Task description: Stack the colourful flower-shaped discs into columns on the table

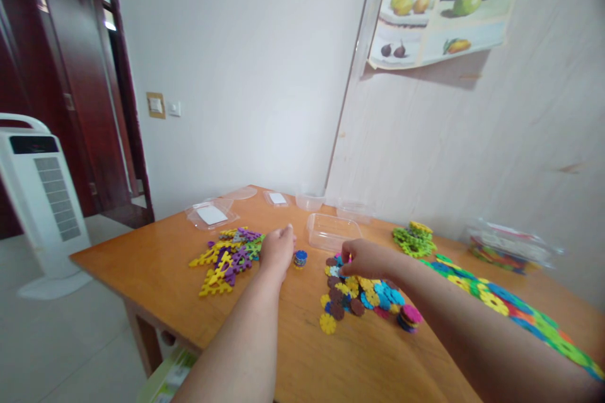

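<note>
My left hand [278,250] rests on the wooden table [155,277] with its fingers curled loosely, right beside a small blue stack of discs [300,258]; I cannot see anything inside it. My right hand [363,258] pinches a small pink piece at the near edge of a pile of colourful snowflake discs [363,299]. To the left of my left hand lies a heap of yellow and purple triangular pieces [227,255]. A short stack of discs [409,318] stands at the pile's right end.
Clear plastic tubs [328,231] and lids [210,214] stand along the table's far side. A green disc heap [414,239], a long multicoloured chain [510,308] and a bag of pieces [508,245] lie to the right. A white fan heater [42,201] stands on the floor at left.
</note>
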`<state>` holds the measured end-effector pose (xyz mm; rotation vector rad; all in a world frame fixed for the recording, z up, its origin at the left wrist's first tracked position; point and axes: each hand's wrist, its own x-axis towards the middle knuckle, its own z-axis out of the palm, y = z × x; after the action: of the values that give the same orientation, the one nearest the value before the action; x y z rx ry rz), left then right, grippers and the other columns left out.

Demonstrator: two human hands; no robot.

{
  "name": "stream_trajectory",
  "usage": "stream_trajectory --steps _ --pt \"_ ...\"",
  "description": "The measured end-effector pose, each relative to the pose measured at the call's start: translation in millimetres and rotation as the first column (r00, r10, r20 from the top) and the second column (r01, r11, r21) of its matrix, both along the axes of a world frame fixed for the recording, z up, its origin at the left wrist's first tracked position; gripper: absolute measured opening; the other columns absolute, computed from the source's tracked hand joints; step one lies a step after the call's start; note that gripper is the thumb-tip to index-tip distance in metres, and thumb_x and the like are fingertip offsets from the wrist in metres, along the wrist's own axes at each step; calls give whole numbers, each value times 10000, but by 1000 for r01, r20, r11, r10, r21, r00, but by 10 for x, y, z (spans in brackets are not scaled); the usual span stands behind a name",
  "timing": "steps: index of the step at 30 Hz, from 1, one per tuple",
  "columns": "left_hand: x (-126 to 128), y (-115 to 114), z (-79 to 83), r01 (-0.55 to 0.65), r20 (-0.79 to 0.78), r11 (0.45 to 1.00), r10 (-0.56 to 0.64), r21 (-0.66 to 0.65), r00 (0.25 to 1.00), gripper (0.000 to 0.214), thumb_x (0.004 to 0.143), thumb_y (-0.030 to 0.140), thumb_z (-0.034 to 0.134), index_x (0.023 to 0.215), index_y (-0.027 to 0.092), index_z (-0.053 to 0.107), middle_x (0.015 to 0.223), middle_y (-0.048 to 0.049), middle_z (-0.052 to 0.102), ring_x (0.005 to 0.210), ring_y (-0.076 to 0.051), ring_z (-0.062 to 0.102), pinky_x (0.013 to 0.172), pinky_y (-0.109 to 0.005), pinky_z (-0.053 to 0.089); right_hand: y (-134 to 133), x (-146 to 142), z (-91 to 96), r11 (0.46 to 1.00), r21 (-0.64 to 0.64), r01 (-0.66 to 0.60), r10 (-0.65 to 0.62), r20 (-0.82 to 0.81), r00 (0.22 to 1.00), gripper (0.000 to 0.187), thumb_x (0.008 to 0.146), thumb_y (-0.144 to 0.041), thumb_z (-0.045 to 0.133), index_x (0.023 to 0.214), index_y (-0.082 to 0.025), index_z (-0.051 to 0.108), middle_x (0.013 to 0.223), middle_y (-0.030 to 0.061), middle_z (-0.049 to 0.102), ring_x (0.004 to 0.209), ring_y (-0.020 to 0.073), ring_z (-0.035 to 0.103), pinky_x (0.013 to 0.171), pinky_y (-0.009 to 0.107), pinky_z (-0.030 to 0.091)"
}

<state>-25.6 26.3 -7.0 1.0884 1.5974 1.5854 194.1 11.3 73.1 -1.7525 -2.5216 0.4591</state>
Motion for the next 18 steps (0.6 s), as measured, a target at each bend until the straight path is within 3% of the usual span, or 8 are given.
stream_trajectory --steps 3,9,14,18 --pt "3 -8 5 4 16 1000 -5 3 1000 391 891 470 477 682 169 614 710 -93 694 605 -166 657 559 -260 514 -8 5 -35 1000 -7 -9 10 33 999 227 655 -292 798 831 -198 690 884 35 698 811 206 620 601 245 367" --pt "14 -21 15 14 23 1000 -14 4 1000 381 895 457 484 697 163 625 718 -92 696 607 -158 655 560 -250 512 -8 -5 -70 1000 -19 18 -18 -11 1000 233 631 -223 791 799 -191 632 800 -2 648 757 173 579 579 232 345" --pt "16 -14 11 4 6 1000 -4 -3 1000 405 901 477 472 688 168 624 693 -88 692 578 -161 646 544 -254 497 52 16 -75 996 -87 35 -47 -133 990 170 638 -115 718 669 -186 566 624 -49 555 640 128 516 533 217 325" --pt "-11 11 -25 -6 -38 1000 6 -5 999 409 894 499 486 701 175 644 717 -92 710 607 -182 668 549 -264 485 86 -39 -94 985 -172 26 -78 -299 951 162 715 -148 687 665 -189 538 556 -67 530 551 95 499 506 194 358"
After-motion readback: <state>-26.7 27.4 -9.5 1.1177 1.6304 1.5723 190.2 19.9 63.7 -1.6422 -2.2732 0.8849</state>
